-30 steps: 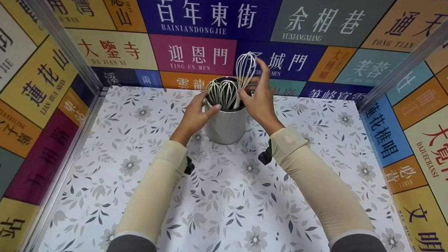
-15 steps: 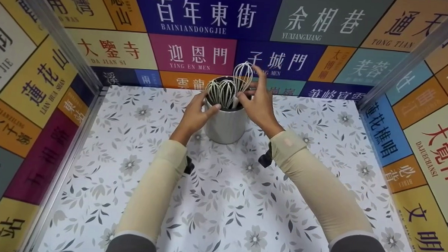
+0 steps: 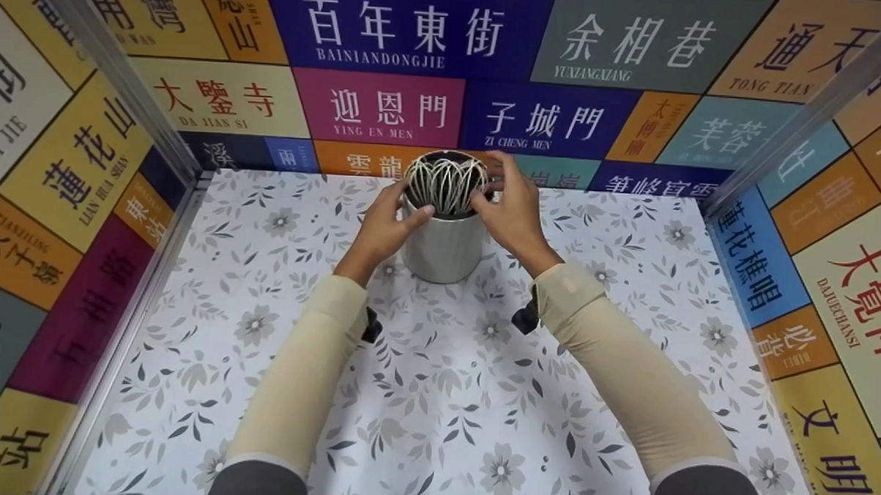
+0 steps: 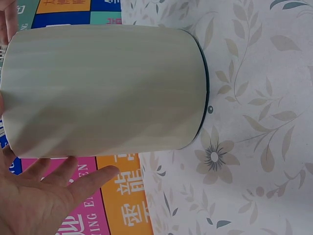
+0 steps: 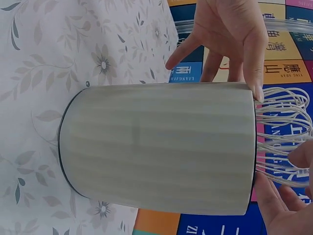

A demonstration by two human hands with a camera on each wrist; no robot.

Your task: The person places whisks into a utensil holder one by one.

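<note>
A pale grey cylindrical utensil holder (image 3: 442, 251) with a dark inside stands upright at the back of the table. Several wire loops of whisks (image 3: 443, 182) show at its mouth; their handles are hidden inside. My left hand (image 3: 386, 224) grips the holder's left side, thumb at the rim, and its little finger sticks out in the left wrist view. At the right rim, my right hand (image 3: 511, 210) has its thumb (image 5: 301, 156) against the wires of the rightmost whisk (image 5: 286, 174), which run between thumb and fingers (image 5: 271, 198).
The table is covered by a white cloth (image 3: 435, 394) with grey leaves and flowers. Panels with coloured blocks of lettering (image 3: 389, 26) rise at the back, left and right. The holder stands close to the back panel.
The right hand has lowered the rightmost whisk into the holder, down to the level of the others. Its index finger has come down with it. The left hand and the holder stay put.
</note>
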